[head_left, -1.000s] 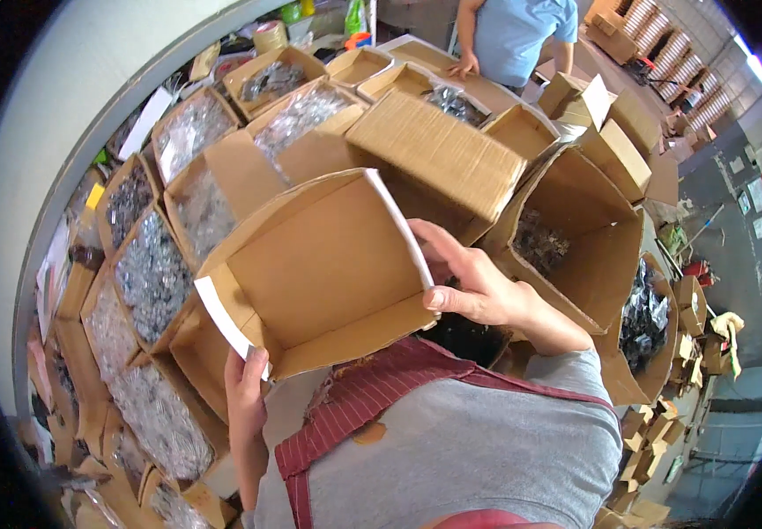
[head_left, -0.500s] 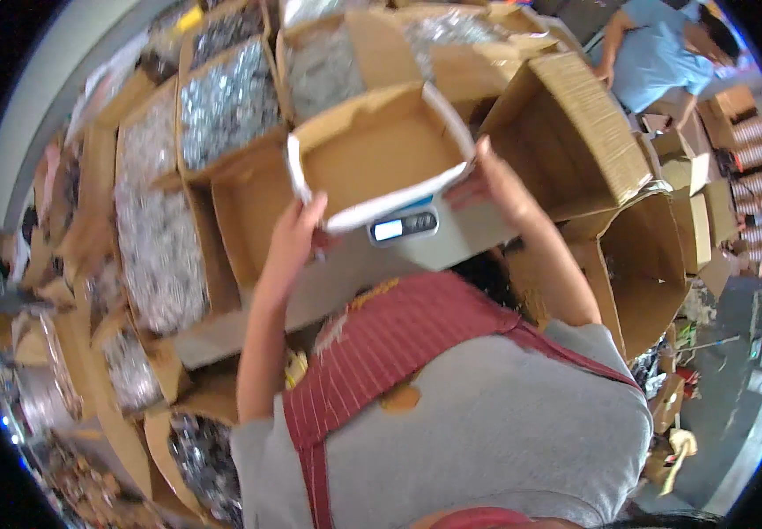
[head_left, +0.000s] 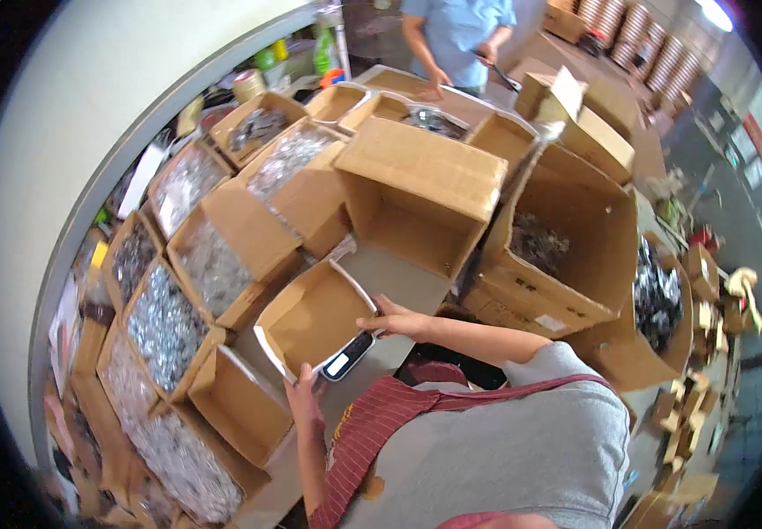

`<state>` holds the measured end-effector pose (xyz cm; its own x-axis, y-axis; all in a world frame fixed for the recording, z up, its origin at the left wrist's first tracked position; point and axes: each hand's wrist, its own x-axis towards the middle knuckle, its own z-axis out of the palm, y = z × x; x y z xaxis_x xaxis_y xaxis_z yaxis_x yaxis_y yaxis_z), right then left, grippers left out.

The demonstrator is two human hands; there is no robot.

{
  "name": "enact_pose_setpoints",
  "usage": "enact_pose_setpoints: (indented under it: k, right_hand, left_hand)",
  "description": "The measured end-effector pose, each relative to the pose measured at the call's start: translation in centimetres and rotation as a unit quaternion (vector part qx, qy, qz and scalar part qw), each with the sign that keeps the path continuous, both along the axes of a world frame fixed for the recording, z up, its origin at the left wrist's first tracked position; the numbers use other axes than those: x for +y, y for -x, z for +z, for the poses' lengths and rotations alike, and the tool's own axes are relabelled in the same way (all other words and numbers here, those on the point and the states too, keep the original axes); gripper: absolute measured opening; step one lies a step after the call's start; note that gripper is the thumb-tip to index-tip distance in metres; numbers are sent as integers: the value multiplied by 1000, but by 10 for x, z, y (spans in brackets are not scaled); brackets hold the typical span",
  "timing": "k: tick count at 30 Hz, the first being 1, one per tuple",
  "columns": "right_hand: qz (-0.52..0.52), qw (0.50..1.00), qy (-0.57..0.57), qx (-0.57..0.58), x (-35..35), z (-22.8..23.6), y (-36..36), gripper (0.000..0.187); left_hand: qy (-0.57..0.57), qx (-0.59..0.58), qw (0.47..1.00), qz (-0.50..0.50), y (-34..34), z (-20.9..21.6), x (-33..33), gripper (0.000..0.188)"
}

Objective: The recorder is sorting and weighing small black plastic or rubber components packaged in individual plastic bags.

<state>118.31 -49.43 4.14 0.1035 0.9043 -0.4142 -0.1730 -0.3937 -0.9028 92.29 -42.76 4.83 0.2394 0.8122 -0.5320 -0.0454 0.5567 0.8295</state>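
A shallow cardboard tray [head_left: 310, 319] with a white rim sits on or just above a digital scale [head_left: 348, 356], whose small lit display shows along the tray's near right side. Nothing lies inside the tray. My left hand [head_left: 304, 395] holds its near corner, thumb up at the rim and the other fingers mostly hidden. At the right corner, my right hand [head_left: 391, 319] grips the rim, with fingers reaching over the edge. An open cardboard box [head_left: 241, 410] stands just left of my left hand.
Open boxes of clear and silvery plastic pieces [head_left: 167, 326] line the left and far side. A box on its side [head_left: 425, 181] stands beyond the tray, and a tall box [head_left: 575, 238] to the right. Across the table stands a person in a blue shirt [head_left: 460, 40].
The view has turned, so the tray and scale appear lower and further left. My right hand has closed on the tray's rim. The person in blue now appears nearer the top middle.
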Motion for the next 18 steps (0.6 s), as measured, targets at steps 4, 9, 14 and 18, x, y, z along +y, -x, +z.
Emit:
enact_pose_setpoints:
  k: [4, 9, 14, 18]
  right_hand:
    - [-38, 998, -22, 40, 7, -6, 2, 74]
    - [-45, 999, 18, -7, 15, -25, -1, 80]
    - [-38, 997, -23, -68, 12, -15, -2, 83]
    - [45, 999, -3, -9, 17, -6, -9, 83]
  left_hand:
    - [18, -14, 999, 32, 6, -31, 4, 60]
    - [38, -36, 998, 19, -7, -39, 6, 49]
    - [22, -57, 998, -2, 11, -67, 6, 41]
    - [14, -58, 998, -12, 14, -78, 9, 45]
